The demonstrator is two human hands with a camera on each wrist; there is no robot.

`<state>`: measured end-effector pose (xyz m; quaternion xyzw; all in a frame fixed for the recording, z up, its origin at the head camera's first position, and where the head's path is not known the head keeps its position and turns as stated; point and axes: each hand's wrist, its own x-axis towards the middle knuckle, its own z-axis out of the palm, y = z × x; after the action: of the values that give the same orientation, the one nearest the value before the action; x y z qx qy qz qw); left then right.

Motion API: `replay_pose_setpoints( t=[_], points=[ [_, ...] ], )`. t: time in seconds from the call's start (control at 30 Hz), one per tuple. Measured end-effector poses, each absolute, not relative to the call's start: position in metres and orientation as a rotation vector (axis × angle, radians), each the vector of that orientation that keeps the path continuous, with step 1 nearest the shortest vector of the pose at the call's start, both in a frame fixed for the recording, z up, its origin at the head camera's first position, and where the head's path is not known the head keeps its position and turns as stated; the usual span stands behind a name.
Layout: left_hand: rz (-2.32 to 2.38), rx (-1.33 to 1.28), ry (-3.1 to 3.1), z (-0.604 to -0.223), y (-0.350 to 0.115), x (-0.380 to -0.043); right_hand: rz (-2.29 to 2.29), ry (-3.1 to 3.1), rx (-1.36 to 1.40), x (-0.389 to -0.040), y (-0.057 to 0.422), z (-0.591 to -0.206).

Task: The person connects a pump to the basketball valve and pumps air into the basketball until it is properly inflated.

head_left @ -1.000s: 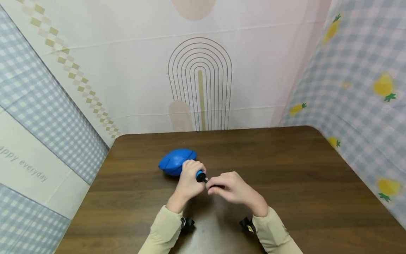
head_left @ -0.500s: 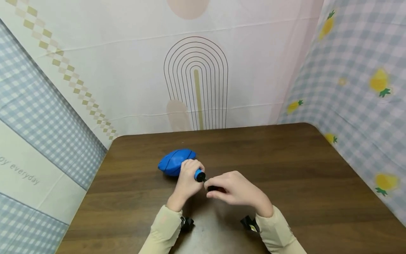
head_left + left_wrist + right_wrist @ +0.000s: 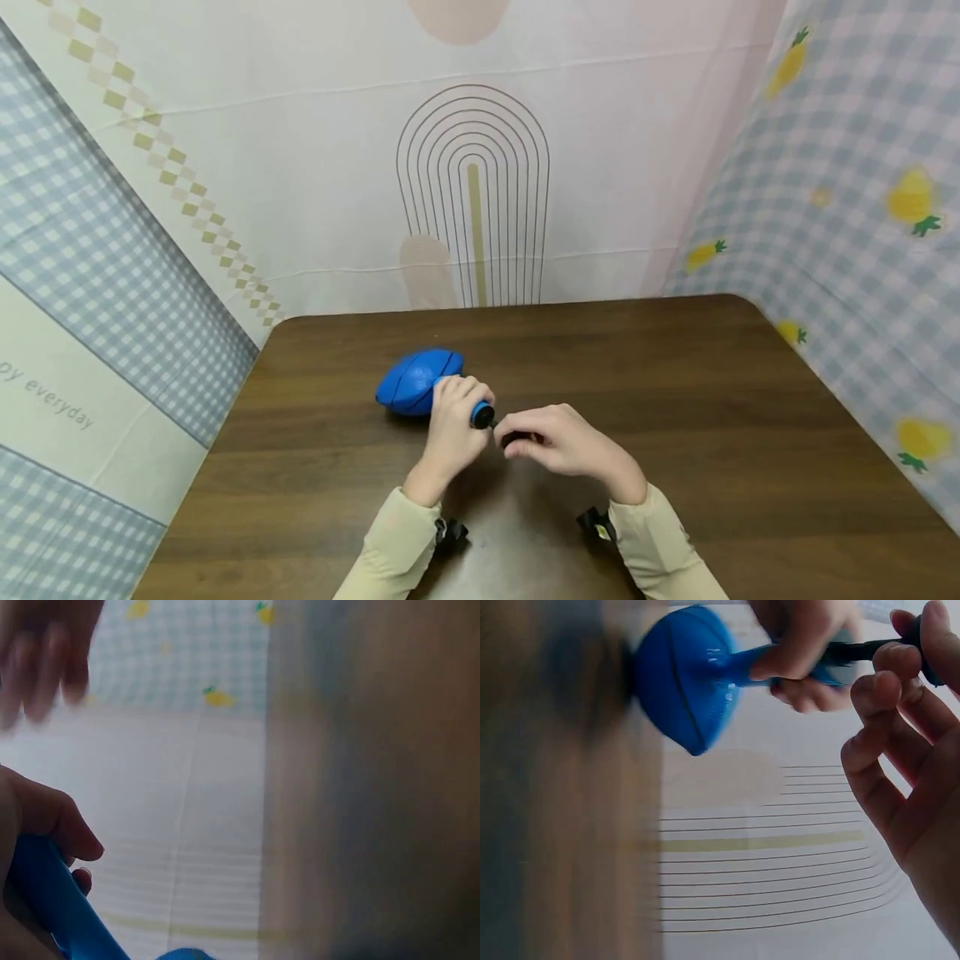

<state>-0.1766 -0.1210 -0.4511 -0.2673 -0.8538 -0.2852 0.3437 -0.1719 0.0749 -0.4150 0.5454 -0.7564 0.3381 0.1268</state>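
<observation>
A blue ball with black seams, pointed at its ends, rests on the table. My left hand grips the blue barrel of a hand pump right beside it. The right wrist view shows the pump's narrow end meeting the ball's side. My right hand pinches the black pump handle between thumb and fingers, with a stretch of black rod showing between the hands. In the left wrist view, the blue barrel lies under the left thumb, and the right hand is blurred above.
The brown wooden table extends around both hands. A pale printed cloth hangs behind it, with blue checked cloth on the right side. Black straps with small devices sit at the wrists.
The right hand drew the handle slightly away from the barrel, then came back a little closer. The left hand keeps its grip and the ball stays in place; the view shifts slightly.
</observation>
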Motion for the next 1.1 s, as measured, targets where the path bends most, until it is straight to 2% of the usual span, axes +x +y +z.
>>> replay_pose_setpoints(
  t=[0.2,0.4,0.63,0.8,0.93,1.1],
  points=[
    [-0.7,-0.757,-2.278,-0.453,-0.11,-0.173,0.832,-2.272,1.524,-0.176,0.074,-0.417],
    [-0.743,-0.796,-2.337,-0.451,-0.11,-0.177,0.725,-2.278,1.582,-0.163,0.084,-0.388],
    [-0.801,-0.712,-2.326,-0.443,-0.118,-0.181,0.793,-2.125,1.735,-0.148,0.1,-0.363],
    [-0.808,-0.678,-2.261,-0.442,-0.116,-0.174,0.987,-2.077,1.739,-0.162,0.089,-0.387],
    [-0.761,-0.686,-2.203,-0.444,-0.108,-0.166,1.109,-2.129,1.638,-0.173,0.08,-0.412],
    [-0.716,-0.715,-2.229,-0.447,-0.103,-0.162,1.083,-2.164,1.568,-0.173,0.078,-0.419]
  ],
)
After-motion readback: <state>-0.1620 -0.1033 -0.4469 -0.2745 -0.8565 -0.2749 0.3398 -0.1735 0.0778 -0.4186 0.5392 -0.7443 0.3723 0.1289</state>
